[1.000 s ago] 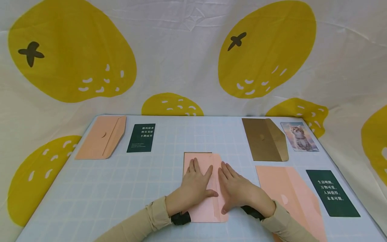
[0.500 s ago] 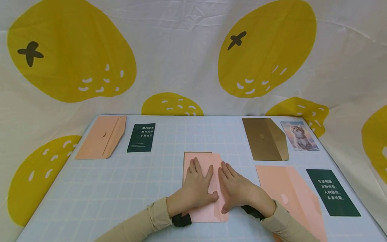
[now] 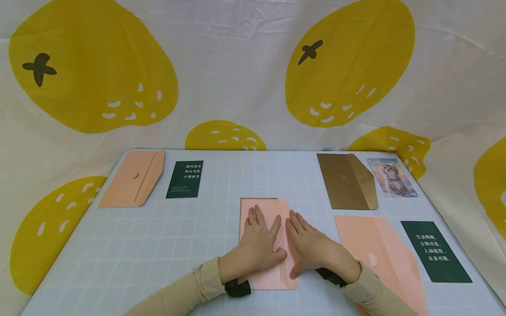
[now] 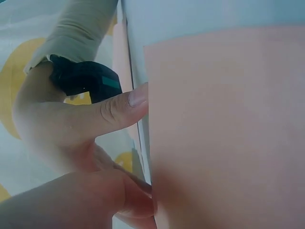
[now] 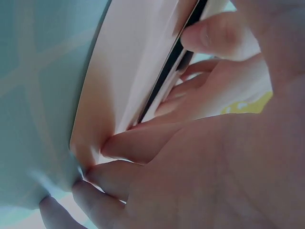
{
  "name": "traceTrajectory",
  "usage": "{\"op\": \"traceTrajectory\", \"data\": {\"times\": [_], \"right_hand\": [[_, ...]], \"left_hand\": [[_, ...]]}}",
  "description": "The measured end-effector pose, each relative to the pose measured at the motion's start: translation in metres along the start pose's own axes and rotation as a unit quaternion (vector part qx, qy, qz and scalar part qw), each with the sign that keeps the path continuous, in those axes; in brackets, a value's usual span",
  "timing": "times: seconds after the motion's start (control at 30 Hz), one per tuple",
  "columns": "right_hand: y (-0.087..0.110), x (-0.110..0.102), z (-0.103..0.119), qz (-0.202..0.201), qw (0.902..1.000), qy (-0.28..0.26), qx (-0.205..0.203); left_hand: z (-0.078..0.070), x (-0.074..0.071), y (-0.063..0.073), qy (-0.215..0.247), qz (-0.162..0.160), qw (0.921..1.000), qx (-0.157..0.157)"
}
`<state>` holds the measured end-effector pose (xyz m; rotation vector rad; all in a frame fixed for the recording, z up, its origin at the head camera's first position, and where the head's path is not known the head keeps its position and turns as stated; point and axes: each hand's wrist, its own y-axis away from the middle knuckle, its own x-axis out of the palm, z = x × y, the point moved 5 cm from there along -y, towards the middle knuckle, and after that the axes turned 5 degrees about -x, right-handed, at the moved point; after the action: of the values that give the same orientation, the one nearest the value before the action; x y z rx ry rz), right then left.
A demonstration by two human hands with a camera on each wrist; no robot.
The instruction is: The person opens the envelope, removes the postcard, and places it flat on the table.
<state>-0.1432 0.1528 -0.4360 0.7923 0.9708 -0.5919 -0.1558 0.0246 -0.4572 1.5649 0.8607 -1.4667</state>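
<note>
A pink envelope (image 3: 266,278) lies upright in front of me, its flap side to the right. A thin brown edge shows along its top and left. My left hand (image 3: 258,245) rests on the envelope with fingers spread and thumb reaching toward the flap's fold. Along the flap's right side, my right hand (image 3: 312,245) touches the paper with its fingers straight and together. In the right wrist view the flap (image 5: 107,71) stands slightly raised, with a dark gap behind it. The left wrist view shows the envelope's broad pink face (image 4: 228,119) beside the right thumb.
A peach envelope (image 3: 130,175) and a green card (image 3: 186,184) lie at the back left. At the back right are a brown envelope (image 3: 340,193) and a kitten card (image 3: 391,177). Nearer lie another pink envelope (image 3: 359,237), partly under the right forearm, and a green card (image 3: 439,270).
My left hand has slid very slightly to the right on the envelope, its thumb and index finger moving nearer the flap. The right hand and the envelope stay in place.
</note>
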Motion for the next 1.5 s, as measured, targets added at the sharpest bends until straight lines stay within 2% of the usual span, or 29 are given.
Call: {"op": "traceTrajectory", "data": {"times": [0.13,0.27,0.4,0.57,0.87,1.1,1.3,1.5], "right_hand": [[0.0,0.0,0.0,0.001,1.0,-0.001,-0.002],[-0.001,0.0,-0.001,0.003,1.0,-0.003,-0.003],[-0.001,0.0,-0.003,-0.001,1.0,-0.003,-0.006],[-0.001,0.0,-0.004,0.001,1.0,-0.007,-0.006],[-0.001,0.0,-0.004,0.009,0.9998,-0.018,-0.004],[0.0,-0.001,-0.005,0.013,0.9995,-0.028,-0.002],[0.0,-0.001,-0.006,0.015,0.9991,-0.041,-0.004],[-0.002,0.0,-0.008,0.015,0.999,-0.042,-0.01]], "left_hand": [[0.001,-0.001,-0.001,0.025,-0.01,0.9996,0.005],[0.002,-0.002,-0.003,0.059,-0.005,0.9983,0.004],[0.002,-0.002,-0.004,0.059,0.003,0.9983,0.006],[0.002,-0.004,-0.004,0.053,-0.007,0.9984,0.018],[0.005,-0.006,-0.004,0.079,-0.003,0.9965,0.027],[0.005,-0.009,-0.005,0.104,-0.012,0.9941,0.027],[0.006,-0.011,-0.006,0.101,-0.02,0.9942,0.03],[0.007,-0.011,-0.006,0.138,-0.013,0.9901,0.025]]}}
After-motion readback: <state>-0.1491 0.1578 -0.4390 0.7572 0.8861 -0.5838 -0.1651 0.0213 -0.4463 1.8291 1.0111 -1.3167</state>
